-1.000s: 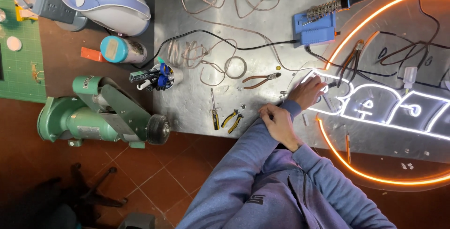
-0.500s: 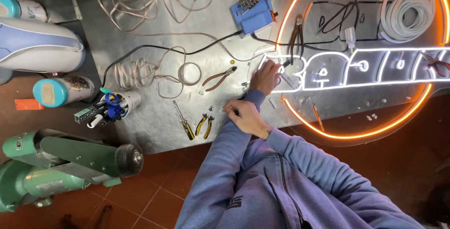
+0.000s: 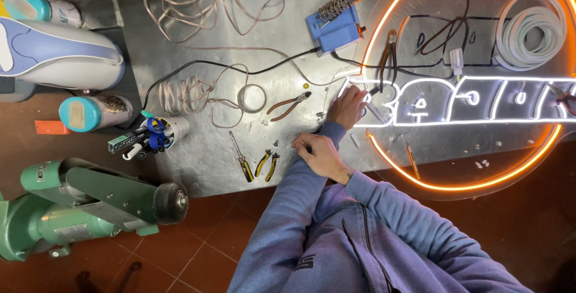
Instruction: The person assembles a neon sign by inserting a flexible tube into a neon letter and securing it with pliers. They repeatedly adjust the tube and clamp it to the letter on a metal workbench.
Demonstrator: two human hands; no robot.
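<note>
My left hand [image 3: 348,105], one of two at work, rests its fingers on the left end of the one lit neon sign [image 3: 462,98]; whether they pinch anything I cannot tell. My right hand [image 3: 318,155] lies loosely curled and empty on the steel bench [image 3: 198,41]. Nearby: one red-handled pliers [image 3: 289,104], one yellow-handled cutters [image 3: 267,163], one screwdriver [image 3: 241,158], one blue soldering-iron stand [image 3: 333,29].

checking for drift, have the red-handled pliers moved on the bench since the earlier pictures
No. The red-handled pliers lie in the same spot beside the coiled wire loop, left of the lit sign. Only the head camera has shifted, so everything slides together in view.
</note>
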